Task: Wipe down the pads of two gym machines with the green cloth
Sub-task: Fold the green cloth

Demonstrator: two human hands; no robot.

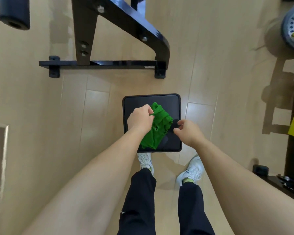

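Left hand (140, 120): fingers curled shut, pinching the upper edge of the green cloth (157, 127) between thumb and fingertips. Cloth bunched and crumpled, trailing down from that grip toward the wrist, lower part draped on the pad. Right hand (187, 131): fingers loosely parted, thumb and forefinger spread, holding nothing; fingertips just beside the cloth's right edge, whether touching it could not be told. Both hands were over a square black pad (173, 102) with rounded corners and a raised seam round its border; cloth lay roughly at its centre-left, the upper and right parts of the pad bare.

Bare forearms ran down to the lower corners. Below the pad, two white trainers (193, 170) and dark trousers on a pale wood-plank floor (41, 107). Beyond the pad, a black steel machine frame (102, 63) with a crossbar foot and bolted uprights. Black foam roller (14, 12) upper left; grey weight plate (291, 26) upper right.
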